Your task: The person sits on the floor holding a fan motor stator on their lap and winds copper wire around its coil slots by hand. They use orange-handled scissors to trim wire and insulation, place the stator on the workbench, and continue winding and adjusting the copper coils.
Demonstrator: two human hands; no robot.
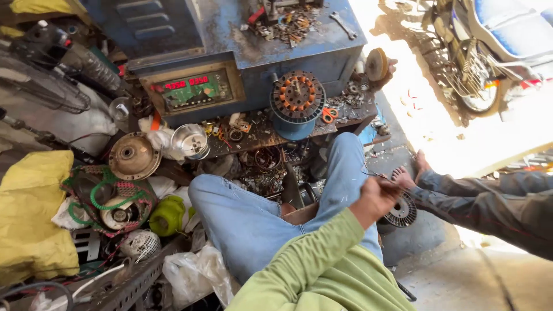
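Our right hand (377, 198) is raised over our right knee with its fingers closed in a pinch on thin dark wire (374, 174), whose strands loop just above the knuckles. Directly beneath the hand, on the floor beside our leg, sits the round slotted stator core (401, 212); we judge its slots bare or nearly so, so the wire work seems at an early or stripping stage, though shadow hides the detail. Our left hand is out of view, so we cannot tell its fingers' state.

On the workbench's front edge stands one wound stator (298, 95) on a blue spool, with one pair of orange-handled scissors (329, 114) just beside it. We count one wrench (344, 25) on the blue machine top and two bare feet (410, 173) of a second person near the core.
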